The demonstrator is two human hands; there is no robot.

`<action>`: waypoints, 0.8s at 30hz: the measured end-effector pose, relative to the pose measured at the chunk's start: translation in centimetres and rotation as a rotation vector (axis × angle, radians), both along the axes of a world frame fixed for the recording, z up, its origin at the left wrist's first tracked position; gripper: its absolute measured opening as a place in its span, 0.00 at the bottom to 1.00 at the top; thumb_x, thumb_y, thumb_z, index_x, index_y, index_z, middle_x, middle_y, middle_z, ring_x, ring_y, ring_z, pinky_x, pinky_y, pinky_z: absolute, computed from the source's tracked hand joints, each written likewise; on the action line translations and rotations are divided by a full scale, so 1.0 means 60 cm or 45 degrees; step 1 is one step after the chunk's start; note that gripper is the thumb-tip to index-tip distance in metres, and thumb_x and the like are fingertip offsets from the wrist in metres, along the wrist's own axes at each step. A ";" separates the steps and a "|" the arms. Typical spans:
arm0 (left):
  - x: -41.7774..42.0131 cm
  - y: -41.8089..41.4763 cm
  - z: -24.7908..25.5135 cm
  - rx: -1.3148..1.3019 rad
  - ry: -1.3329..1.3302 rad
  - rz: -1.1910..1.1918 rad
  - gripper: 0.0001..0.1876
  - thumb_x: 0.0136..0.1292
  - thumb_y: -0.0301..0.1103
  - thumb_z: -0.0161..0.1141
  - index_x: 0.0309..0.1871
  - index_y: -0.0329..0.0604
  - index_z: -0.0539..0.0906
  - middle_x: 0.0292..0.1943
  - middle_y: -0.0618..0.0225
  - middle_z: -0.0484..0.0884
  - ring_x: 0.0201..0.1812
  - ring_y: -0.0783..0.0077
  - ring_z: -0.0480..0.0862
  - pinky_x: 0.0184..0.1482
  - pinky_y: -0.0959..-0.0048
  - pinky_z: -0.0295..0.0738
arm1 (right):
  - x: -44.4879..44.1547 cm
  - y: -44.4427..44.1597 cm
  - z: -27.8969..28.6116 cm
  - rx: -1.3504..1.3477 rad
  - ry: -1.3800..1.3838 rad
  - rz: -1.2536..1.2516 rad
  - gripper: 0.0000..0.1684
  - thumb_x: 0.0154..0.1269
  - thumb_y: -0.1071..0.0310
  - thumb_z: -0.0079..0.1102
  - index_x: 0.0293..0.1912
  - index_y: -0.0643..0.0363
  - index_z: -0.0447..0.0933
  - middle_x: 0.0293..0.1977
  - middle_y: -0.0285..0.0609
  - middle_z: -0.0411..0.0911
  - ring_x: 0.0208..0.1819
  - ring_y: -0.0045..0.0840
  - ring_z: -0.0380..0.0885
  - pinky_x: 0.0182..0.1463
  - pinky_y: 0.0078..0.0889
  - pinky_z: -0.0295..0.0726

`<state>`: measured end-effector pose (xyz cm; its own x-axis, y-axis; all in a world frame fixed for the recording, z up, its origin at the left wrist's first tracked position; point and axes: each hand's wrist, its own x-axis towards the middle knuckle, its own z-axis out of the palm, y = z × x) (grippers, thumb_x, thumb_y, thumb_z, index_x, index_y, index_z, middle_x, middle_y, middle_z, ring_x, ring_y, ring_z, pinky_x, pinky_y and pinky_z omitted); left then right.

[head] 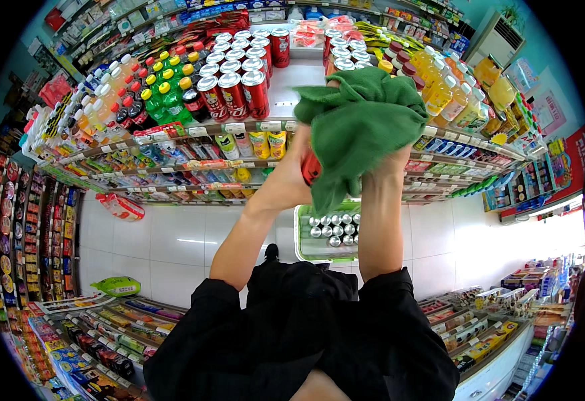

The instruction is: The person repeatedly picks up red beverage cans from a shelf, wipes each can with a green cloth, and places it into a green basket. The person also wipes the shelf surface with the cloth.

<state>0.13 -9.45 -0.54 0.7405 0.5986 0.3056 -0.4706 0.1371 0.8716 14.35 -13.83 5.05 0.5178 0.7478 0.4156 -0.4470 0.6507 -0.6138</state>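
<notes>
My left hand (292, 178) is shut on a red can (312, 168), most of it hidden behind a green cloth (367, 125). My right hand (391, 161) grips that cloth, which hangs in loose folds over the can and both hands; the right fingers are mostly hidden under it. Behind the hands, rows of red cola cans (230, 95) stand upright on the top shelf (295, 92). More red cans (342, 52) stand farther right, partly covered by the cloth. Below my forearms, a green-rimmed plastic crate (300, 243) on the floor holds several silver-topped cans (337, 230).
Green soda bottles (159, 103) and dark cola bottles (132, 111) flank the cans on the left, orange juice bottles (435, 97) on the right. Lower shelves (222, 164) carry more drinks. A red package (122, 206) and a green bag (117, 286) lie near the left aisle; snack racks (112, 333) stand behind me.
</notes>
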 end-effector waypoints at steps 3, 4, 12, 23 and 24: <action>-0.019 -0.001 -0.018 -0.176 -0.012 -0.207 0.52 0.39 0.22 0.82 0.68 0.36 0.60 0.59 0.68 0.75 0.59 0.77 0.75 0.66 0.69 0.70 | -0.010 -0.003 -0.003 -0.049 -0.090 -0.027 0.22 0.55 0.73 0.74 0.49 0.66 0.80 0.43 0.43 0.85 0.42 0.26 0.84 0.47 0.32 0.85; -0.021 -0.004 -0.009 -0.190 0.027 -0.205 0.53 0.40 0.22 0.82 0.70 0.37 0.60 0.59 0.69 0.75 0.59 0.77 0.74 0.65 0.69 0.70 | -0.013 -0.004 -0.003 -0.058 -0.237 -0.109 0.21 0.55 0.73 0.75 0.49 0.66 0.80 0.44 0.43 0.85 0.42 0.27 0.84 0.47 0.32 0.85; -0.009 -0.031 0.027 0.967 0.344 0.956 0.43 0.54 0.32 0.73 0.72 0.38 0.63 0.72 0.50 0.61 0.66 0.53 0.75 0.66 0.59 0.69 | -0.102 -0.024 0.048 -0.098 -1.404 -1.235 0.27 0.45 0.71 0.80 0.47 0.63 0.79 0.44 0.42 0.81 0.45 0.29 0.80 0.53 0.34 0.78; -0.035 -0.005 0.016 -0.057 -0.046 -0.236 0.48 0.51 0.27 0.72 0.74 0.37 0.58 0.59 0.49 0.69 0.48 0.58 0.78 0.45 0.66 0.73 | -0.040 -0.006 0.007 -0.002 -0.245 -0.003 0.20 0.60 0.70 0.73 0.50 0.65 0.79 0.46 0.40 0.83 0.47 0.31 0.83 0.54 0.31 0.81; -0.037 -0.005 0.013 -0.143 -0.063 -0.368 0.48 0.50 0.26 0.72 0.74 0.37 0.58 0.57 0.49 0.71 0.45 0.59 0.79 0.42 0.67 0.73 | -0.039 0.010 -0.005 -0.021 0.068 0.222 0.18 0.61 0.69 0.71 0.49 0.65 0.79 0.46 0.41 0.83 0.45 0.31 0.83 0.53 0.31 0.81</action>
